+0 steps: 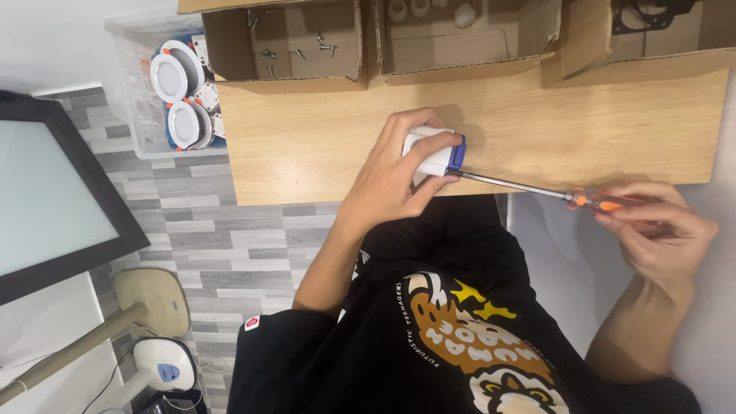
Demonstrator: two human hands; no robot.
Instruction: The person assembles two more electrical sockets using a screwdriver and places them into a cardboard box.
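Note:
My left hand (395,176) grips a small white box-shaped part with a blue end (437,151), pressing it against the wooden tabletop (322,138) near its front edge. My right hand (655,230) holds a screwdriver (537,189) by its orange and black handle. The long metal shaft runs to the left, and its tip meets the blue end of the white part.
Three open cardboard boxes line the far edge: one with several loose screws (295,42), one with white round parts (460,31), one with black parts (652,23). A clear bin of round white lamps (180,92) stands left of the table. A dark-framed panel (46,192) leans at left.

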